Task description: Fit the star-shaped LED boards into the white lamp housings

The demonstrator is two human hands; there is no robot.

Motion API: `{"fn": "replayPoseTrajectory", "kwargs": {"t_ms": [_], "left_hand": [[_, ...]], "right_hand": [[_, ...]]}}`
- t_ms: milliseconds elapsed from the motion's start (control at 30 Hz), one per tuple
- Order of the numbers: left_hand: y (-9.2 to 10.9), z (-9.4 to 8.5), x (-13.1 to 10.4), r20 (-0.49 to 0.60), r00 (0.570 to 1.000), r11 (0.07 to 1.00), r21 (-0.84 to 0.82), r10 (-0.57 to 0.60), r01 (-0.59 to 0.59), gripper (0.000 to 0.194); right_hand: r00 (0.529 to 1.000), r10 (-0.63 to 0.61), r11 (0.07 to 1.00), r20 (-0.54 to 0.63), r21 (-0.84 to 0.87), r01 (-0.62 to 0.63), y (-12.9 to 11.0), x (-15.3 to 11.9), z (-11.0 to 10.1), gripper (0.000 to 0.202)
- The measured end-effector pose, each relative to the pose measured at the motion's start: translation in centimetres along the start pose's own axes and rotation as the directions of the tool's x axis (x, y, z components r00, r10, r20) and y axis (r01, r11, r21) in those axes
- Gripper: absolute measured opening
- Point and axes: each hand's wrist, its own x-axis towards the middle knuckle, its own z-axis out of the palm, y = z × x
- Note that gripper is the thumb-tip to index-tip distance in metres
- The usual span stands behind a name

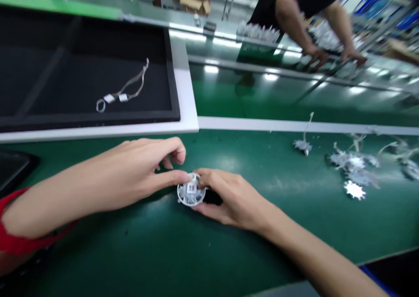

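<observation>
A small round white plastic part [192, 199] with an open ring rim lies near the middle of the green table. A square label with a printed code sits at its centre. My right hand [237, 196] grips the part from its right side, with fingers and thumb at the rim. My left hand [140, 170] reaches in from the left, and its thumb tip touches the top of the part. The left fingers are curled above, apart from the thumb, holding nothing. Several gear-shaped pieces with wires [355, 164] are scattered at the right.
A black panel [81, 61] with a white frame stands at upper left, bearing wired connectors [123, 97] and a small ring [101, 105]. A lone wired piece [303, 146] rests right of centre. Across the bench, another person's hands [334, 56] work. A white strip [262, 124] crosses the table.
</observation>
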Motion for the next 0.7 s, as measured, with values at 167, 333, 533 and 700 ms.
{"fn": "replayPoseTrajectory", "kwargs": {"t_ms": [167, 333, 533, 700], "left_hand": [[-0.7, -0.5, 0.5, -0.067, 0.997, 0.991, -0.125, -0.045, 0.036, 0.039], [-0.4, 0.7, 1.5, -0.061, 0.993, 0.995, 0.015, 0.104, -0.103, 0.036], [-1.4, 3.7, 3.2, -0.035, 0.944, 0.922, 0.229, 0.329, -0.313, 0.015], [-3.2, 6.6, 4.6, -0.098, 0.91, 0.871, 0.345, 0.404, -0.349, 0.009]], "right_hand": [[0.967, 0.159, 0.983, -0.197, -0.061, -0.174, 2.0, 0.4, -2.7, 0.022], [0.86, 0.387, 0.895, -0.334, -0.089, -0.437, 7.2, 3.7, -7.7, 0.03], [0.781, 0.487, 0.808, -0.392, -0.138, -0.573, 14.9, 10.3, -11.0, 0.03], [0.708, 0.524, 0.73, -0.472, -0.18, -0.66, 20.1, 16.7, -12.8, 0.035]]}}
